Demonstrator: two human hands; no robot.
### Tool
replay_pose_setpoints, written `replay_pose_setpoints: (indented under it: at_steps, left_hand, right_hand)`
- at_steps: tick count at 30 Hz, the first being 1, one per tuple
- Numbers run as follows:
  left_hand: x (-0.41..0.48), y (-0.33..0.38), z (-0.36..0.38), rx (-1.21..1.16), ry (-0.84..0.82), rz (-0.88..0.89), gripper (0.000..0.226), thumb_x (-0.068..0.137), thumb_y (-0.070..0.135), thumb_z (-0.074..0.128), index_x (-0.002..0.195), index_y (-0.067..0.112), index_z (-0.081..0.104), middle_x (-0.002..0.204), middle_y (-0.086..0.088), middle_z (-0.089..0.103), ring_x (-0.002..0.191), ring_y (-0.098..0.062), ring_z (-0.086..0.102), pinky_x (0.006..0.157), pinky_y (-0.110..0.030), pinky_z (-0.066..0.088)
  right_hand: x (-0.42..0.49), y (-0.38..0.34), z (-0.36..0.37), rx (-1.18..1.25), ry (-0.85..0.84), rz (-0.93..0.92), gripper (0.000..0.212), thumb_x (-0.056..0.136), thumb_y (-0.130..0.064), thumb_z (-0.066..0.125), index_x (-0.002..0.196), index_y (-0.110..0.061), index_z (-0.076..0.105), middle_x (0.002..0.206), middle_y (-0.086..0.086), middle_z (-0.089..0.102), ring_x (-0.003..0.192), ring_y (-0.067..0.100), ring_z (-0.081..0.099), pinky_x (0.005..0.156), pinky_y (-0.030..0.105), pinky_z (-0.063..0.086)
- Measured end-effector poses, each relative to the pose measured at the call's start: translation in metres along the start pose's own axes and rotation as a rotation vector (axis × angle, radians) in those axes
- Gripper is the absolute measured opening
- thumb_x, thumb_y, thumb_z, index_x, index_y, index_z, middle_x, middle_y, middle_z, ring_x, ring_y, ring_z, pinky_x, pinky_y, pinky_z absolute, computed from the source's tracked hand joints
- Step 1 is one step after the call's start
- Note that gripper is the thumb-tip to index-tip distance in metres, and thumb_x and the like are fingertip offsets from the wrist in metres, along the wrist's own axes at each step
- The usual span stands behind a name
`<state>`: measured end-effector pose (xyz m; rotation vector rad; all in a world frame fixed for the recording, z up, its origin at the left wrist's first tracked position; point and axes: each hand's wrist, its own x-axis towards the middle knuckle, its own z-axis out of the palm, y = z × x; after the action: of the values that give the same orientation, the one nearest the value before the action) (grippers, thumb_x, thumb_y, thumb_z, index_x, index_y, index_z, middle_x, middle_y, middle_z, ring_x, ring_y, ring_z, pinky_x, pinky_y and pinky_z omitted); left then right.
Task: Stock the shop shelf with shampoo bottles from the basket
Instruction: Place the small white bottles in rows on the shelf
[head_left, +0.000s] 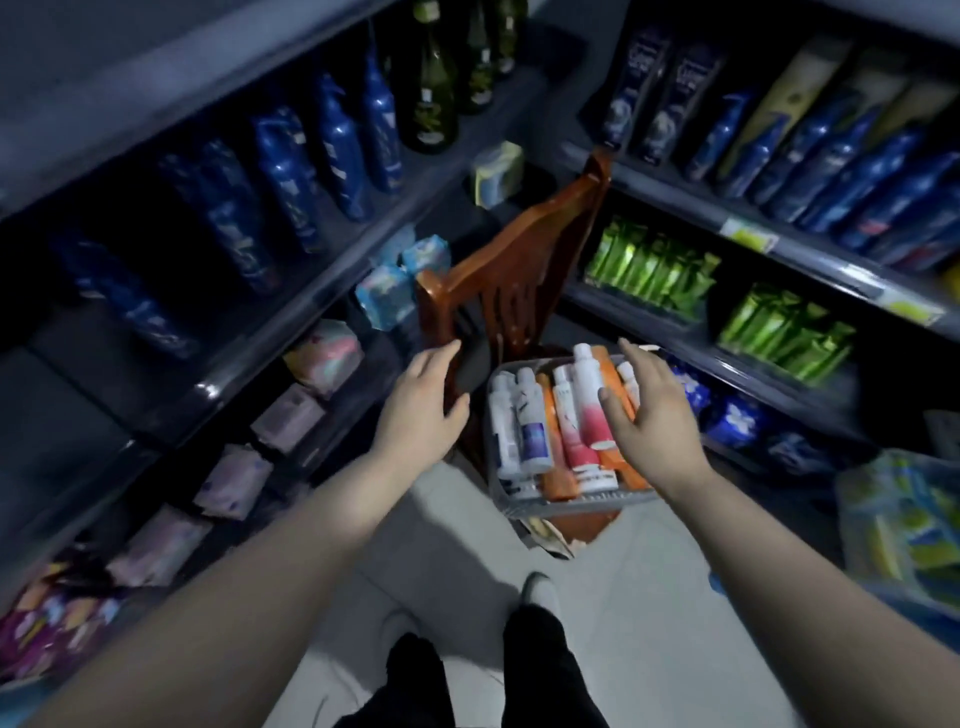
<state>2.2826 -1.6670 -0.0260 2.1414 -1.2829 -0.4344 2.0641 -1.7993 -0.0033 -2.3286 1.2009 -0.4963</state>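
On the seat of a brown plastic chair (519, 270), in a dim aisle with a pale floor (441, 525), stood a pale grey basket (571, 501) packed with white, pink and orange shampoo bottles (589, 410). Left of the chair ran a dark shelf (291, 322) of blue bottles (337, 150); right of it lay green packets (649, 265). The right hand (654, 415) hovered over the basket, fingers spread apart and holding nothing. The left hand (421, 400), fingers loosely apart, was at the chair's left edge.

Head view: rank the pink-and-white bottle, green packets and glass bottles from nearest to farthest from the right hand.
1. Pink-and-white bottle, in the basket, beside the right hand.
2. Green packets, on the right, beyond the basket.
3. Glass bottles, top left, farthest.
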Motion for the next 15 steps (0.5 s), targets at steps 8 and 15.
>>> replay_pose_setpoints:
  at_steps: [8,15]
  left_hand:
    - [0.020,-0.010,0.101,-0.084,-0.225,-0.326,0.064,0.091,0.026,0.061,0.148,0.017,0.033,0.147,-0.010,0.040,0.134,-0.024,0.040,0.101,-0.025,0.031]
    - [0.043,-0.013,0.172,-0.104,-0.283,-0.491,0.065,0.089,0.036,0.064,0.144,0.013,0.038,0.139,-0.011,0.047,0.124,-0.029,0.050,0.096,-0.031,0.042]
  right_hand:
    - [0.012,0.087,0.047,0.007,-0.199,0.150,0.058,0.090,-0.017,0.058,0.144,-0.009,0.038,0.144,0.013,0.045,0.132,0.029,0.040,0.110,0.038,0.032]
    - [0.044,0.122,0.097,-0.057,-0.284,0.186,0.058,0.092,-0.019,0.054,0.145,-0.005,0.035,0.142,0.017,0.043,0.126,0.034,0.042,0.103,0.038,0.032]
